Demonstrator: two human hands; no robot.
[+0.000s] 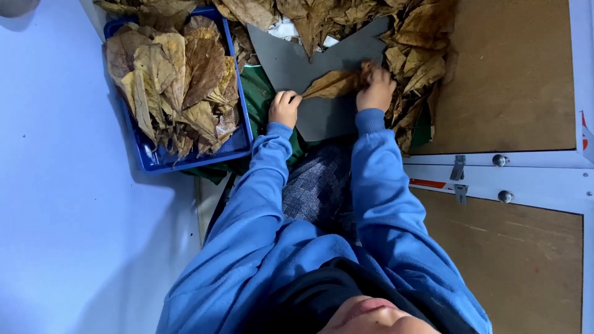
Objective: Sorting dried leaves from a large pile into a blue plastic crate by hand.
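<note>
A grey board (pixel 322 111) lies in front of me, over my lap. My left hand (pixel 284 109) rests on its left edge with the fingers curled, next to the stem end of a dry brown leaf (pixel 334 83). My right hand (pixel 375 88) grips the other end of that leaf, which lies flat across the board. Both arms wear blue sleeves.
A blue tray (pixel 151 158) piled with dried brown leaves sits at the left. More loose dried leaves (pixel 414 55) heap behind and to the right of the board. A brown panel with white frame, metal latches and knobs (pixel 499 160) stands at the right. A pale wall is on the left.
</note>
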